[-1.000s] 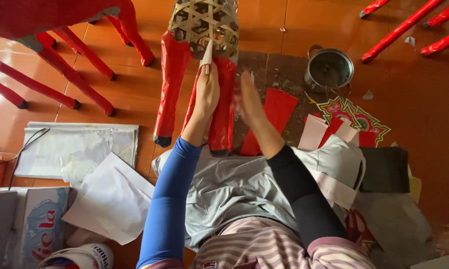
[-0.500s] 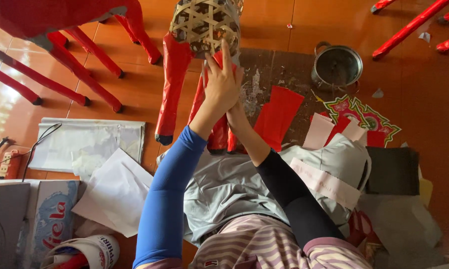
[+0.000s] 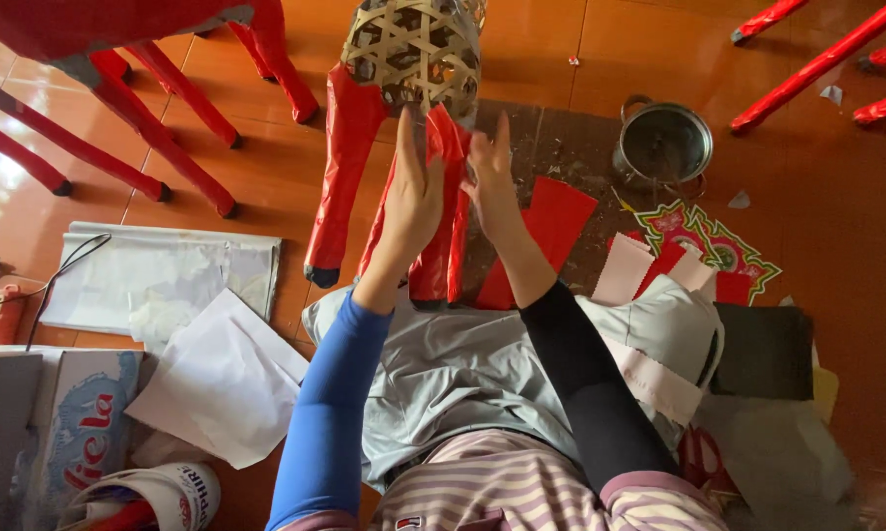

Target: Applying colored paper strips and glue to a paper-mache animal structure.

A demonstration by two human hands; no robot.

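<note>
Compared with a moment ago, the red-papered leg (image 3: 441, 206) under the woven bamboo frame (image 3: 413, 49) is now pressed between the flat, open left hand (image 3: 410, 202) and right hand (image 3: 489, 187), so paper is apparently being smoothed on above the floor (image 3: 266, 167).

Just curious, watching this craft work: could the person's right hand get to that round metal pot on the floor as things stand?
Probably yes. The right hand is flat against the red paper-wrapped leg of the woven bamboo frame; the round metal pot sits open on the floor to that hand's side, with nothing between them.
</note>
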